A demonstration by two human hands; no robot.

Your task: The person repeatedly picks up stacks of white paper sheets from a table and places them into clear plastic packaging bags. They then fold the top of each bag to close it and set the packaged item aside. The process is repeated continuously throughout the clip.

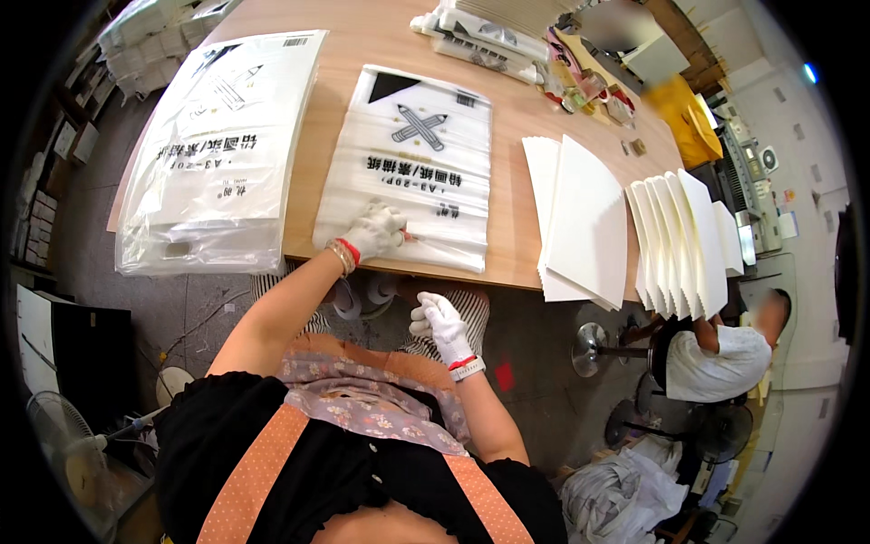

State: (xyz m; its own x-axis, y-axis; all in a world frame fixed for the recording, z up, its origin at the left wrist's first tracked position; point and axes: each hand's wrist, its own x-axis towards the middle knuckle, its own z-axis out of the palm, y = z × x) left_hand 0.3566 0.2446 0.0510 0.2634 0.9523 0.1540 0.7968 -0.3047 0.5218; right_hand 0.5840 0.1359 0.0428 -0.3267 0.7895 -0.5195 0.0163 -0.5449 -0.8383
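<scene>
In front of me lies a stack of clear plastic bags (349, 195) printed with crossed pencils and black characters. My left hand (374, 231), in a white glove with a red cuff, rests on the stack's near end. Its fingers are bent together on the top bag's film, which is wrinkled there; a small reddish patch shows at the fingertips. My right hand (441, 325), gloved too, is held above my lap, off the table's near edge. Its fingers are curled in, and whatever they hold, if anything, is hidden.
A second, bigger pile of printed plastic bags (204, 195) lies to the left. White paper sheets (584, 218) and several fanned paper stacks (689, 236) reach the right edge of the wooden table (512, 213). Wrapped packs (480, 45) lie at the back. A person (725, 358) sits at right.
</scene>
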